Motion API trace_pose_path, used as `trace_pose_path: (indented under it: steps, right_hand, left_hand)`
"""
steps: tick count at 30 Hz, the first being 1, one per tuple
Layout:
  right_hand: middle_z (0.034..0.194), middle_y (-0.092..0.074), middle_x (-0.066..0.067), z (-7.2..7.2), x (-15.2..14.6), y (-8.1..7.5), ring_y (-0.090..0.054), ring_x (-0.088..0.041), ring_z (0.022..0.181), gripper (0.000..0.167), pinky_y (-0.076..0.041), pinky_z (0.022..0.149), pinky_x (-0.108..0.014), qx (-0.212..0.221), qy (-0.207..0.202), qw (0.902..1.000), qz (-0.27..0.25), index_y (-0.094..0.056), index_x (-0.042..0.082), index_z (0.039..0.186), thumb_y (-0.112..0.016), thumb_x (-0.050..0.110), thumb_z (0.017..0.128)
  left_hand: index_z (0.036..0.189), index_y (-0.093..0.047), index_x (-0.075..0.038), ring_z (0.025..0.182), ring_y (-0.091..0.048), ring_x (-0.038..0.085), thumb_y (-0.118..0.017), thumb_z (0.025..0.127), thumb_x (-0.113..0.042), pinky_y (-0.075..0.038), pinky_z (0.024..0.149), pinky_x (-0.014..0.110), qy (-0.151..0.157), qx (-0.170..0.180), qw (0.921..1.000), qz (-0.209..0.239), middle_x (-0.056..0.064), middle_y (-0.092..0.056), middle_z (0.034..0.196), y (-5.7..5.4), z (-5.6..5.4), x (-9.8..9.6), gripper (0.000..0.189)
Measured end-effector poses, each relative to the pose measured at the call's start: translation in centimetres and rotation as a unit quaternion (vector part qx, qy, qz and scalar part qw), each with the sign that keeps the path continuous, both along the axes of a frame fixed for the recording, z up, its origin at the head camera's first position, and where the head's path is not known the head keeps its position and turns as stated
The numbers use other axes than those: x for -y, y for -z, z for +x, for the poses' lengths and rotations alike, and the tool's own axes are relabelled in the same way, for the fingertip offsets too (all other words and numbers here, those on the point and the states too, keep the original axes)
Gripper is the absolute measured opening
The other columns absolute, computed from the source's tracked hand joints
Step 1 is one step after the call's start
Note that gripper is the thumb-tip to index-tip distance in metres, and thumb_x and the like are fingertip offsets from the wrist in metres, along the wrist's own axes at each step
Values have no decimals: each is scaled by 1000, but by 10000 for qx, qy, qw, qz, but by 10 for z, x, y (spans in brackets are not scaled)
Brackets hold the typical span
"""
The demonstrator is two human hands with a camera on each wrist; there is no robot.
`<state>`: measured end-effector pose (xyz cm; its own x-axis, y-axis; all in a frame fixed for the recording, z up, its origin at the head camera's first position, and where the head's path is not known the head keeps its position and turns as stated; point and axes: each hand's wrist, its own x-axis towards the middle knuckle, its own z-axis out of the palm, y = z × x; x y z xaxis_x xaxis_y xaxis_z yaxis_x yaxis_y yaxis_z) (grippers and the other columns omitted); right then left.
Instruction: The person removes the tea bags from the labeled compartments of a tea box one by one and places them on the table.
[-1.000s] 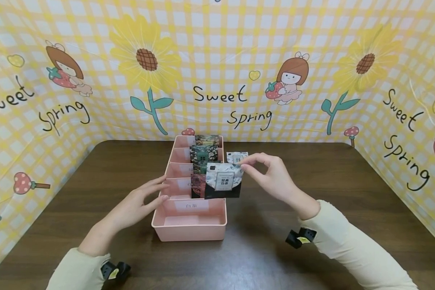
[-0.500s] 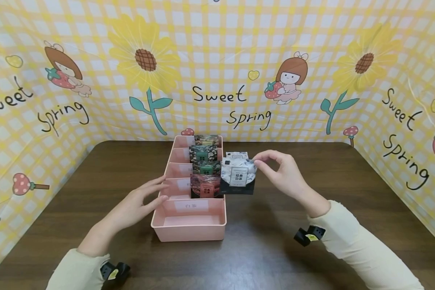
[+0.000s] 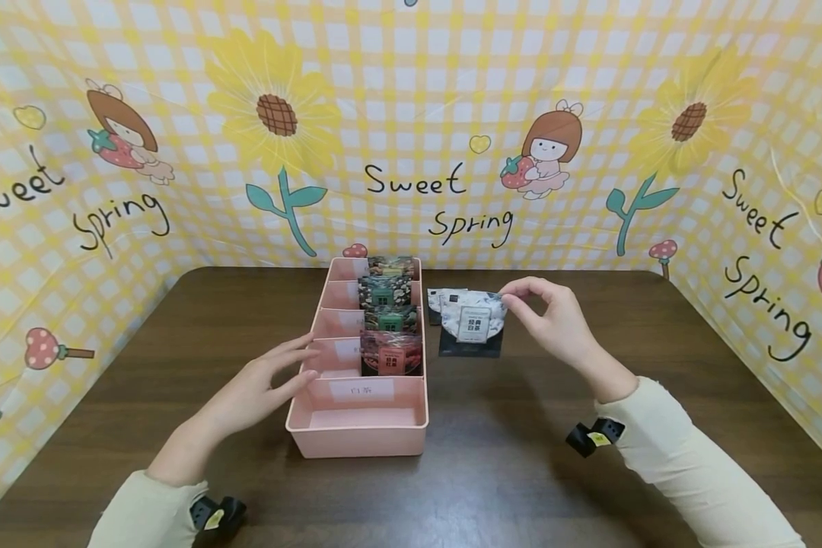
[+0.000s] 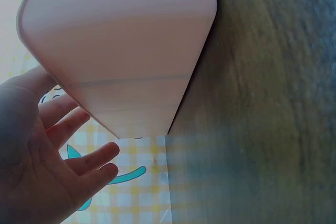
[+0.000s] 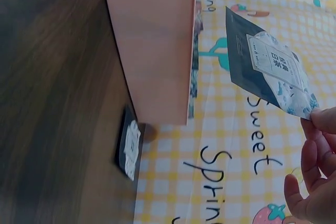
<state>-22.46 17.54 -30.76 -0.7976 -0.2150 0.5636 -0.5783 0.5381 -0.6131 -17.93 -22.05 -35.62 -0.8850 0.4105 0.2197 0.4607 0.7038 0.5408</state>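
In the head view, the right hand point(image 3: 551, 323) pinches a white and black packet point(image 3: 473, 323) by its upper corner, holding it above the table point(image 3: 520, 472), to the right of the pink box point(image 3: 358, 441). A second white packet point(image 3: 434, 308) shows partly behind it, near the box. The left hand point(image 3: 250, 388) is at the box's left rim, its fingers apart. A red packet point(image 3: 392, 356) stands in the second compartment from the front; darker packets point(image 3: 390, 318) fill the three behind.

In the left wrist view, three digits meet the rim, while two fingers extend clear.

In the right wrist view, thumb and forefinger clamp the held packet's corner; it hangs tilted, apart from the box.
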Motion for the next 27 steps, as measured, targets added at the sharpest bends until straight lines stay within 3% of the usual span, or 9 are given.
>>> trace_pose_path:
  steps: [15,27]
  right_hand:
    - [82,-68,-12,-21,-22,6,-50,1,72,12,-40,65,-12,28,157,9998,133,-68,2,93,-63,12,89]
    - [86,-68,-17,-43,-41,18,-49,4,72,14,-40,66,-10,233,589,9978,216,-68,-1,93,-63,11,89]
  left_hand:
    - [128,-57,-10,133,-38,39,-55,94,-28,-35,104,58,-20,1,10000,2,15,-40,146,0,1,0,38]
    - [128,-56,-10,133,-39,38,-54,95,-30,-35,104,57,-71,-9,10000,-64,15,-40,147,3,0,1,39]
